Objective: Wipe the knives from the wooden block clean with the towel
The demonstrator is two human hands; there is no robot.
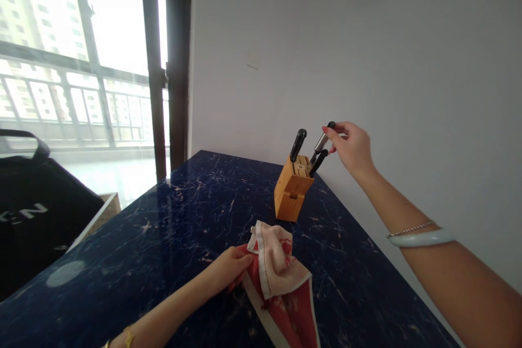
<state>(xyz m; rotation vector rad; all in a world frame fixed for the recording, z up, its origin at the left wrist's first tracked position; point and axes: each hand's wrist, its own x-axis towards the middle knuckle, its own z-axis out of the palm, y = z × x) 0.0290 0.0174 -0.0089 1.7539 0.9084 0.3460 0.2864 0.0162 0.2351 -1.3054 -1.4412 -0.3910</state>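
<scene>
A wooden knife block (289,196) stands on the table, with black-handled knives (298,145) in its slots. My right hand (351,147) is closed in a pinch on the top of a knife with a silver-and-black handle (321,143). Some of its metal shows above the block; the lower end is hidden in or behind the block top. Close beside it, another black handle (318,163) leans out of the block. Nearer to me, my left hand (232,267) grips the left edge of a red and white cloth (281,277), which is bunched and partly folded over.
The dark blue marbled table (196,201) has its right edge along a white wall (408,92). To the left are a black bag (36,212), a light-coloured box edge (106,207) and a large window with a dark frame (177,65).
</scene>
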